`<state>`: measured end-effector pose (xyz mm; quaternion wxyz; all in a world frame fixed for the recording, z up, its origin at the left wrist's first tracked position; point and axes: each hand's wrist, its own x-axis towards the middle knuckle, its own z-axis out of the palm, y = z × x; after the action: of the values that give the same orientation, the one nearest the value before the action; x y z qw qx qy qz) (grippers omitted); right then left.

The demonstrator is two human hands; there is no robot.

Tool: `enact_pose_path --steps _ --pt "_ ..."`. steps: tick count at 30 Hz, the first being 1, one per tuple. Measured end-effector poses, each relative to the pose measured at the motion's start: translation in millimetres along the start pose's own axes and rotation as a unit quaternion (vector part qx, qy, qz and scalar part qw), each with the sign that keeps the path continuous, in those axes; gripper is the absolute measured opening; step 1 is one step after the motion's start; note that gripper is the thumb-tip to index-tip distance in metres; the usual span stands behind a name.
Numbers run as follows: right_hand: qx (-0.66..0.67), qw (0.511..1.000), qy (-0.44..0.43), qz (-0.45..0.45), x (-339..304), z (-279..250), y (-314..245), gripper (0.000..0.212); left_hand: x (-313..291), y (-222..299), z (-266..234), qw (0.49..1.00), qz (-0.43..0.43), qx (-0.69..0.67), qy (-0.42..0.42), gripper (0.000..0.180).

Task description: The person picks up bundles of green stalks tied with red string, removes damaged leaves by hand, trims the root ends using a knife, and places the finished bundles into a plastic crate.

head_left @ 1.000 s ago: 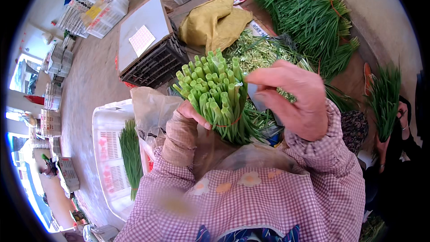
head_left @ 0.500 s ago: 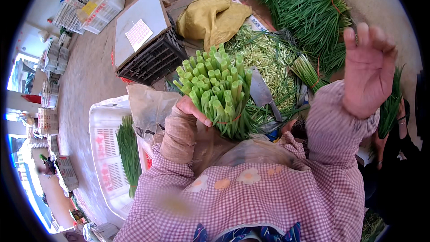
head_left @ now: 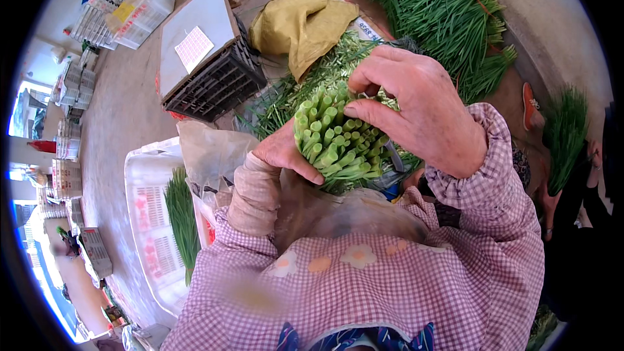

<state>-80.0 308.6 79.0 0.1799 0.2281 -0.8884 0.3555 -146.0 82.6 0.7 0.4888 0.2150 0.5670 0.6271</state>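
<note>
My left hand [head_left: 286, 153] is wrapped round the side of a thick bunch of green chives [head_left: 335, 146], held in front of my apron with its cut stalk ends facing up. Over the far right edge of those ends is my right hand [head_left: 409, 104], fingers curled and thumb close to the forefinger. Whatever is between the fingertips is too small to make out. Behind and under the bunch lies a heap of cut chive pieces [head_left: 348, 52]. A knife [head_left: 394, 156] shows only in part beneath my right wrist.
At left stands a white plastic crate [head_left: 146, 221] with a tied chive bunch [head_left: 181, 221] inside. Beyond are a board-topped black crate [head_left: 211, 84], a yellow-brown sack [head_left: 299, 23] and a large pile of chives [head_left: 435, 19]. On the right, another person's hand [head_left: 595, 153] is beside a chive bunch [head_left: 565, 136].
My right hand has come down from its raised, spread position to the stalk ends. The bunch has tipped and shifted slightly lower, still in my left hand. An orange shoe now shows at right.
</note>
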Motion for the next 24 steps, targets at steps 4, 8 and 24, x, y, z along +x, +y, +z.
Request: enact_pose_path --steps 4,8,24 --pt "0.030 0.999 -0.024 -0.030 3 6 8 0.015 0 -3 -2 0.999 0.012 0.029 0.007 0.107" --pt "0.043 0.995 0.035 -0.086 0 17 14 0.013 2 -7 -9 0.999 0.019 0.044 -0.024 0.107" --pt "0.093 0.978 0.160 -0.096 -4 -7 27 0.005 7 -15 -16 0.985 0.058 0.138 -0.085 0.112"
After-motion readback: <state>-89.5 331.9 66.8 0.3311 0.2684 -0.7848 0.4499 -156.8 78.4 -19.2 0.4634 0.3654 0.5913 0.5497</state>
